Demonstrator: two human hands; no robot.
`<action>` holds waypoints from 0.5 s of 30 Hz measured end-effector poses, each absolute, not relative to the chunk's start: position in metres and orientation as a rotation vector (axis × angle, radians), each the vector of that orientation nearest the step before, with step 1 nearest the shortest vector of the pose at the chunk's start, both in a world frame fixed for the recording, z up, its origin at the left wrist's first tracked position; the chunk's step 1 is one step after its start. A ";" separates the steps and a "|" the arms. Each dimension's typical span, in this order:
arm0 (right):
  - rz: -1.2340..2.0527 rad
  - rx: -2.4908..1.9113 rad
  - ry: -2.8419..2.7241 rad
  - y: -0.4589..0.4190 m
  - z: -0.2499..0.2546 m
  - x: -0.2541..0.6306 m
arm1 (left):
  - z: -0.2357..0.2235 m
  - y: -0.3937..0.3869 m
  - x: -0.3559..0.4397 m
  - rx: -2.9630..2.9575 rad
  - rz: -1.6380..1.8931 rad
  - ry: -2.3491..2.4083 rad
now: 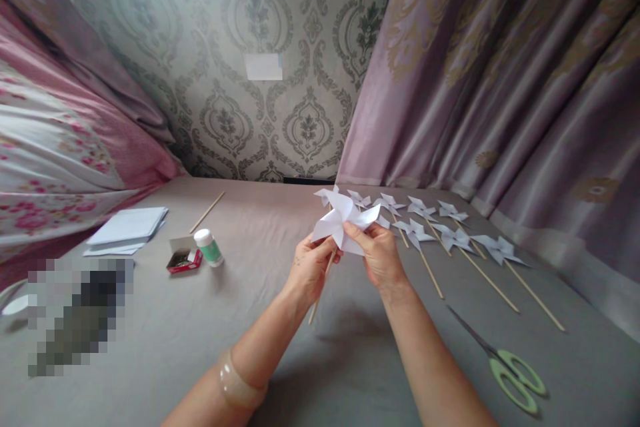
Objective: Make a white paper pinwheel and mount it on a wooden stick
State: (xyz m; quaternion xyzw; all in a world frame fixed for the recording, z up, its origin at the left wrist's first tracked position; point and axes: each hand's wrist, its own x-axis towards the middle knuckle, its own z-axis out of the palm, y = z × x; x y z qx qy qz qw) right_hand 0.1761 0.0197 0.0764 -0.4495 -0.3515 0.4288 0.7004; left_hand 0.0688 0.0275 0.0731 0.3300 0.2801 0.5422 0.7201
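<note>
A white paper pinwheel is held up over the middle of the grey cloth surface. Its thin wooden stick slants down from behind the paper. My left hand is closed around the upper part of that stick, just below the blades. With the thumb on the front of the paper, my right hand pinches the right side of the pinwheel. The fingers behind the paper are partly hidden. Several other paper pinwheels on sticks lie in rows to the right, beyond my right hand.
Scissors with green handles lie at the lower right. On the left are a glue bottle, a small open red box, a loose stick and stacked white paper. A patterned wall and curtains border the surface.
</note>
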 end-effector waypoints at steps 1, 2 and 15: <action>0.944 -1.008 -0.784 0.020 0.076 0.175 | 0.071 0.028 0.069 0.725 1.200 0.621; 0.934 -1.013 -0.787 0.021 0.076 0.175 | 0.069 0.029 0.069 0.719 1.202 0.623; 0.853 -1.134 -0.800 0.033 0.059 0.180 | 0.040 0.032 0.072 0.781 1.143 0.658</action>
